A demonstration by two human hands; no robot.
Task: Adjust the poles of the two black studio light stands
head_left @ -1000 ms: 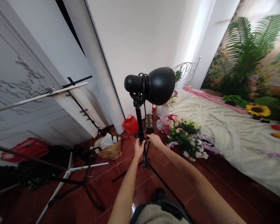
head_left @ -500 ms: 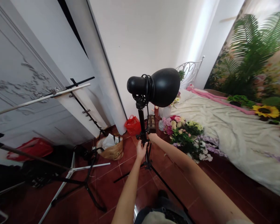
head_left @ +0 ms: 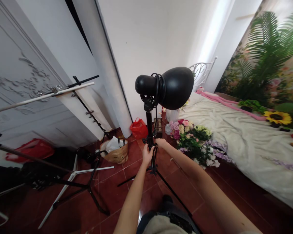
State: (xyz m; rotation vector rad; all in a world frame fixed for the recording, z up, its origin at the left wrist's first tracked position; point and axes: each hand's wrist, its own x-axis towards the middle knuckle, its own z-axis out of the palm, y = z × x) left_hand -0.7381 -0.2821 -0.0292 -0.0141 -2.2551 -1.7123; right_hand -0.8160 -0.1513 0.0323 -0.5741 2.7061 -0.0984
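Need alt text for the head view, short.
Both hands, left hand and right hand, grip the pole of a black light stand topped by a black lamp head, on red floor tiles beside flowers.

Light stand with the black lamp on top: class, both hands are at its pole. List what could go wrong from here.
1. The lamp sits heavy on a thin pole; if the left hand or right hand loosens the joint, it may drop or tip.
2. The flowers lie close to the stand's legs and could be knocked.
3. The tripod alongside could trip someone.
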